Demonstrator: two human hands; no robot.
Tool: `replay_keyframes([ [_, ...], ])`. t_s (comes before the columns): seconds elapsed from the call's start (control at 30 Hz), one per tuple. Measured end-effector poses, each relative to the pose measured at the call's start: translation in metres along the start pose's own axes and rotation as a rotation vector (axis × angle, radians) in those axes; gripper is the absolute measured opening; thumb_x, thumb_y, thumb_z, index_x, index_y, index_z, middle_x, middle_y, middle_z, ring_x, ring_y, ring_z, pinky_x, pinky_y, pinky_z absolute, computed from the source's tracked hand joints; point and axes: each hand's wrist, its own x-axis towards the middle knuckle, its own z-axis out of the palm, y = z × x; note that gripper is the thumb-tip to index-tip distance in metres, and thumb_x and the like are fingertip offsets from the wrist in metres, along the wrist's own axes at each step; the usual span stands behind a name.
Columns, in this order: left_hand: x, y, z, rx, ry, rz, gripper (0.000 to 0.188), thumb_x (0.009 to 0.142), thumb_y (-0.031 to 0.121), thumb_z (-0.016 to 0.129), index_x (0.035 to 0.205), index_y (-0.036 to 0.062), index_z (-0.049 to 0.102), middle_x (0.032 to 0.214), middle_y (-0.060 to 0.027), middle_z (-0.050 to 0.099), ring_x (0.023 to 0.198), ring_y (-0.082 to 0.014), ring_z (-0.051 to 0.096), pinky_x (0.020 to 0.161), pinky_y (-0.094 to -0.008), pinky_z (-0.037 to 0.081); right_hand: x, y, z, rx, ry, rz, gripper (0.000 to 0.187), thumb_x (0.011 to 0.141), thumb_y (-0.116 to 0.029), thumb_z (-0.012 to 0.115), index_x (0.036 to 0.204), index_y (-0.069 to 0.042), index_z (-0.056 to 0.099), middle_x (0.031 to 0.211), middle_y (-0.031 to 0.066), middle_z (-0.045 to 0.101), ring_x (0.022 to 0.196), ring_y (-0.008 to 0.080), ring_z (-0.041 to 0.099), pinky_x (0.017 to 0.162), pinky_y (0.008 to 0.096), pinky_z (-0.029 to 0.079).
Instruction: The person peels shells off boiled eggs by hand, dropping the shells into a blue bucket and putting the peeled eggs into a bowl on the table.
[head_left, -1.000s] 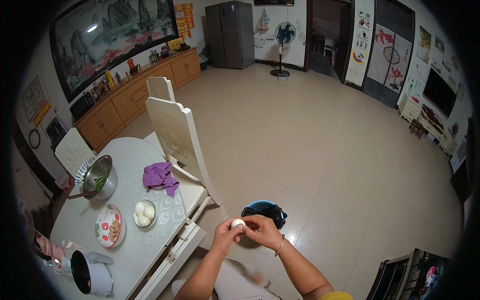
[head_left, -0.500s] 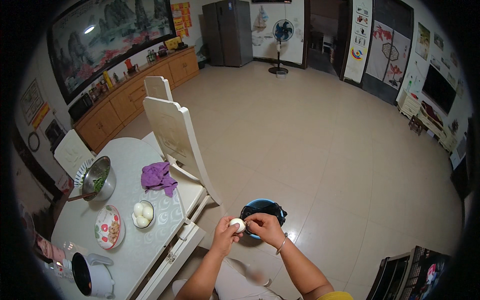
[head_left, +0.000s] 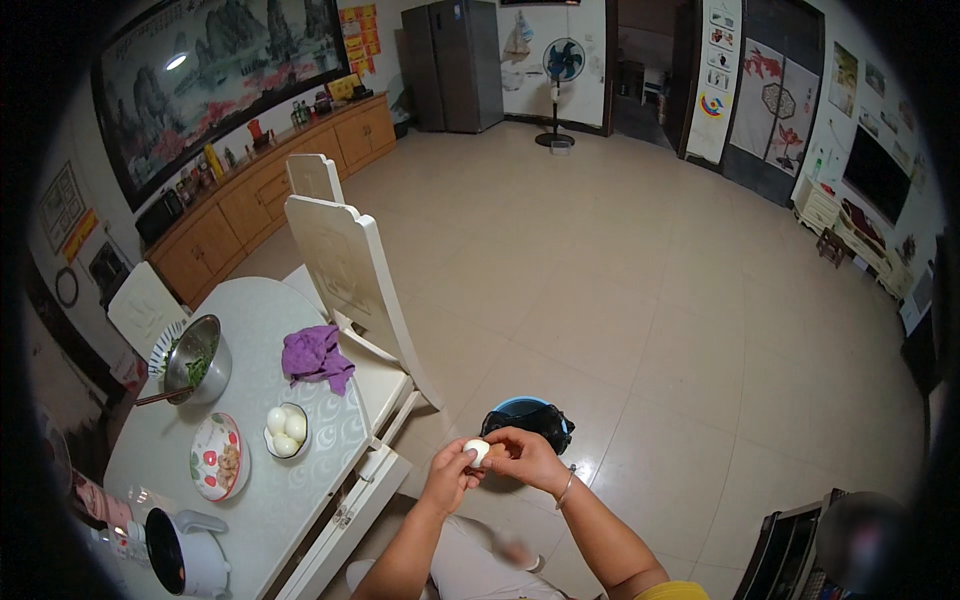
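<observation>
Over the bin, my left hand (head_left: 450,480) holds a white egg (head_left: 476,453) between thumb and fingers. My right hand (head_left: 535,460), with a bangle at its wrist, has its fingers pinched against the egg's right side. A brownish patch shows there, too small to tell as shell or fingertip. Below and behind the hands is a blue bin (head_left: 522,404) lined with a black bag (head_left: 548,425). On the table to the left, a small bowl (head_left: 304,450) holds several smooth white eggs (head_left: 284,443).
The pale table (head_left: 290,500) carries a purple cloth (head_left: 316,357), a steel bowl of greens (head_left: 222,372) with chopsticks, a patterned bowl of light brown pieces (head_left: 211,440) and a white pot (head_left: 205,560). A white chair (head_left: 350,270) stands at its right edge. A dark rack (head_left: 790,545) is lower right.
My right fingers have shifted slightly and lie closer over the egg's right side. The egg stays in my left hand above the bin.
</observation>
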Motion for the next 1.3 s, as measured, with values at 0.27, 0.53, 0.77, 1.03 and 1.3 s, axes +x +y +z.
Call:
replay_keyframes([
  [0.27, 0.000, -0.002, 0.001, 0.079, 0.008, 0.035, 0.029, 0.081, 0.009, 0.060, 0.109, 0.0029, 0.053, 0.084, -0.0044, 0.060, 0.064, -0.0075, 0.052, 0.048, -0.0164, 0.039, -0.004, -0.012, -0.002, -0.072, -0.021, -0.025, 0.027, 0.079, -0.013, 0.064, 0.101, 0.001, 0.062, 0.080, 0.0034, 0.061, 0.069, 0.0066, 0.052, 0.062, 0.0218, 0.045],
  [0.53, 0.004, -0.001, 0.006, 0.165, 0.000, 0.092, 0.032, 0.080, 0.009, 0.059, 0.111, 0.0012, 0.054, 0.089, -0.0068, 0.060, 0.065, -0.0092, 0.053, 0.049, -0.0182, 0.040, 0.000, 0.007, -0.003, -0.112, 0.135, -0.004, 0.021, 0.080, -0.008, 0.053, 0.095, 0.001, 0.064, 0.075, 0.0088, 0.064, 0.065, 0.0105, 0.059, 0.059, 0.0239, 0.047],
  [0.77, 0.003, -0.005, 0.009, 0.097, 0.068, 0.170, 0.040, 0.080, 0.009, 0.060, 0.117, 0.0035, 0.046, 0.094, -0.0058, 0.058, 0.076, -0.0091, 0.053, 0.053, -0.0193, 0.041, -0.003, 0.006, -0.001, 0.025, 0.177, 0.060, 0.019, 0.081, -0.008, 0.052, 0.092, 0.002, 0.065, 0.070, 0.0075, 0.064, 0.061, 0.0102, 0.059, 0.056, 0.0235, 0.047],
  [1.03, 0.009, -0.009, -0.002, 0.176, 0.102, 0.104, 0.031, 0.079, 0.014, 0.058, 0.107, 0.0062, 0.049, 0.093, -0.0059, 0.059, 0.076, -0.0106, 0.054, 0.053, -0.0214, 0.038, -0.002, 0.016, -0.005, 0.280, 0.150, 0.205, 0.020, 0.086, -0.009, 0.051, 0.097, 0.004, 0.062, 0.078, 0.0080, 0.064, 0.063, 0.0118, 0.061, 0.060, 0.0229, 0.051],
  [1.3, 0.004, 0.000, -0.001, 0.056, -0.001, 0.086, 0.034, 0.080, 0.011, 0.053, 0.113, 0.0062, 0.053, 0.099, -0.0053, 0.060, 0.079, -0.0106, 0.055, 0.057, -0.0213, 0.041, -0.001, 0.012, -0.008, 0.544, 0.032, 0.330, 0.027, 0.084, -0.012, 0.059, 0.106, 0.004, 0.058, 0.086, 0.0087, 0.063, 0.069, 0.0120, 0.061, 0.064, 0.0235, 0.052],
])
